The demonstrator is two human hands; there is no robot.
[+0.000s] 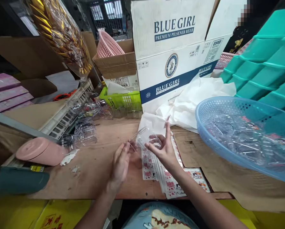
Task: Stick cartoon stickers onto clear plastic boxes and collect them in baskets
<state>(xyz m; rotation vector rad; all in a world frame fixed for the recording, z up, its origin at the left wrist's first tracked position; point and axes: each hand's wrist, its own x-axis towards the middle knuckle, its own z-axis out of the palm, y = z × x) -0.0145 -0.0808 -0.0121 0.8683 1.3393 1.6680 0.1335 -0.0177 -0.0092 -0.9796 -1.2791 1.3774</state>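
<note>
Over the table's middle, a clear plastic box (144, 136) is held up between my two hands. My left hand (121, 163) pinches its left side with closed fingers. My right hand (165, 149) has its thumb and curled fingers at the box's right side, while its index finger points up. On that fingertip sits a small pink-and-white sticker (167, 121). Beneath my hands lie overlapping sticker sheets (172, 186) with pink and cartoon-animal prints. The box's see-through walls make its exact outline hard to tell.
A blue plastic basket (199, 127) on the right holds several clear boxes. More clear boxes (85, 133) line the left. Behind stand a white beer carton (154, 70), white paper (192, 95) and a green basket (121, 98). Teal bins (264, 66) are stacked right; a pink container (41, 151) lies left.
</note>
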